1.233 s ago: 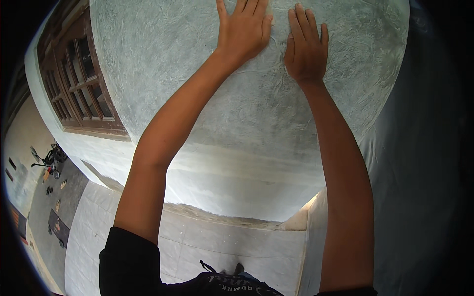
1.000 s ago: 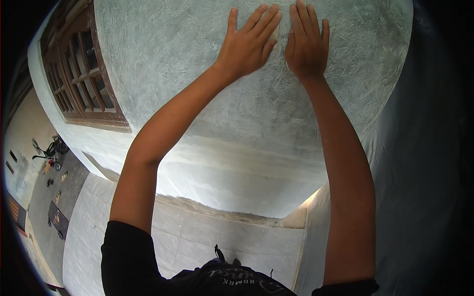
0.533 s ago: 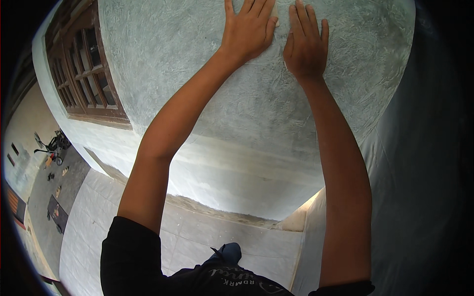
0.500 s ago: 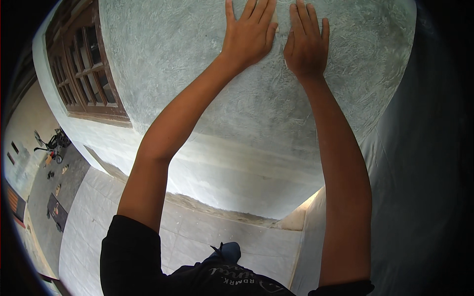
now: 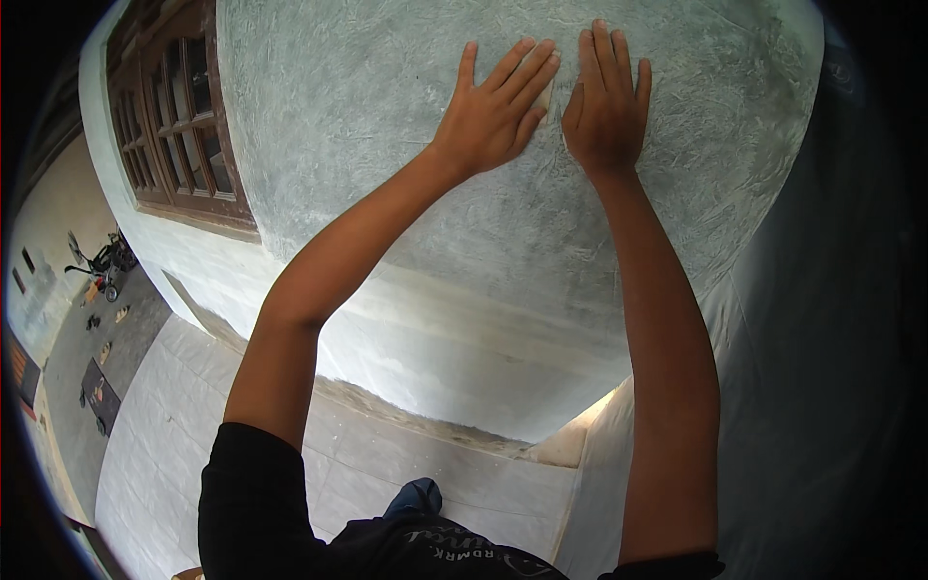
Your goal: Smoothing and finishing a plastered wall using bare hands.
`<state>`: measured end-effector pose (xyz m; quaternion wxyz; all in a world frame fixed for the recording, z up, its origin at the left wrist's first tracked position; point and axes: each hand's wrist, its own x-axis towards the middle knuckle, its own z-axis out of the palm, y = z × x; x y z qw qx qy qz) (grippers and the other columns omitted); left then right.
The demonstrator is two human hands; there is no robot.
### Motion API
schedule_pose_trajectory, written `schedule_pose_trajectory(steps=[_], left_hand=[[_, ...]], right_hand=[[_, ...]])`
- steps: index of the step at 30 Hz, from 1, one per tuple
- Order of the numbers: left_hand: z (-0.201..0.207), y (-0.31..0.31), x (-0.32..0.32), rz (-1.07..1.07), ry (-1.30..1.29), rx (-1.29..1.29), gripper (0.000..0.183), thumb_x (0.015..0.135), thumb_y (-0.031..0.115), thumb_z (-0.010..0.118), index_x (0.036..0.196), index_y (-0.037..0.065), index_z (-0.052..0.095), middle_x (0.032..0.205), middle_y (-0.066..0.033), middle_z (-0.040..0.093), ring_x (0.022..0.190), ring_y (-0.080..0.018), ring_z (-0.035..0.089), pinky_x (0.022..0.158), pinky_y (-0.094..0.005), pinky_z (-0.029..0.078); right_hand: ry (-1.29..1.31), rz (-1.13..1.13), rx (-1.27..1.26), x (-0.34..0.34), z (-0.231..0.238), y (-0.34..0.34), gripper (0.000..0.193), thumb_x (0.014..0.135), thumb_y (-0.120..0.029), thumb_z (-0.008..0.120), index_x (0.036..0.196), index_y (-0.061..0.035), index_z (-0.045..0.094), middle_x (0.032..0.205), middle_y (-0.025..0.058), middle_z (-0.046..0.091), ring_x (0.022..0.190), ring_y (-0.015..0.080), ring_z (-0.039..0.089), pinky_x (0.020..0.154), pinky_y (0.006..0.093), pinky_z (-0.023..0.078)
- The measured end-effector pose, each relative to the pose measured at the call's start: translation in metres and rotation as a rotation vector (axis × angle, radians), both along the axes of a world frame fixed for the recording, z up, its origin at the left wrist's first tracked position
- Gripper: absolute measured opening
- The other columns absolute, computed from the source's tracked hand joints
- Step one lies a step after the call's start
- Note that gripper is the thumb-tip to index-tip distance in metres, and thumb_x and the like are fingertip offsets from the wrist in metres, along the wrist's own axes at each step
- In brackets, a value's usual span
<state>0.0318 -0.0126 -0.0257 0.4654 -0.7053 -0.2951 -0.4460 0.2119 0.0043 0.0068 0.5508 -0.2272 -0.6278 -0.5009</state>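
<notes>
- The largest thing is the wall (image 5: 464,251), grey-green and rough in its upper part, paler and smoother lower down; it stands before the person and fills the middle of the view, with both hands on its upper part.
- At the right side there is a tall grey sheet (image 5: 793,338), mostly in shadow.
- A pale floor covering (image 5: 184,406), with creases, lies along the foot of the wall.
- Two bare arms, the left arm (image 5: 309,280) and the right arm (image 5: 672,358), are raised from the lower edge toward the wall; the left one bends more at the elbow.
- A black shirt (image 5: 253,493) with short sleeves shows at the bottom.
- At upper left is a brown window (image 5: 177,121) with small panes.
- The left hand (image 5: 488,121) lies flat on the wall, wide, its little finger spread away from the others.
- The right hand (image 5: 607,121) is near it but apart, also flat, its fingers straight and closer together.
- Far left, a dark two-wheeled vehicle (image 5: 104,266) stands outside.
- Smallest is a pale flat piece (image 5: 545,100), partly hidden under the left hand; its kind I cannot tell.
</notes>
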Motion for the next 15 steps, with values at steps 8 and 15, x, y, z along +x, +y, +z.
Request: schedule_pose_trajectory(steps=[8,15], left_hand=[[-0.017,0.007,0.005,-0.071,-0.056,0.004,0.057,0.108,0.031,0.043,0.161,0.015,0.036,0.17,-0.0051,0.03,0.158,-0.0236,0.025,0.12,-0.0698,0.011],[0.047,0.014,-0.003,0.028,-0.173,0.071,0.054,0.104,0.031,0.051,0.155,0.013,0.045,0.165,-0.0071,0.037,0.154,-0.0216,0.032,0.118,-0.0724,0.017]], right_hand=[[-0.007,0.016,0.004,-0.002,0.001,0.002,0.049,0.101,-0.012,0.047,0.149,-0.006,0.053,0.158,0.0105,0.05,0.151,0.0287,0.041,0.121,0.0578,0.027],[-0.014,0.014,0.002,-0.006,0.001,0.001,0.048,0.101,-0.012,0.046,0.149,-0.0057,0.053,0.158,0.0105,0.05,0.15,0.0287,0.041,0.121,0.058,0.027]])
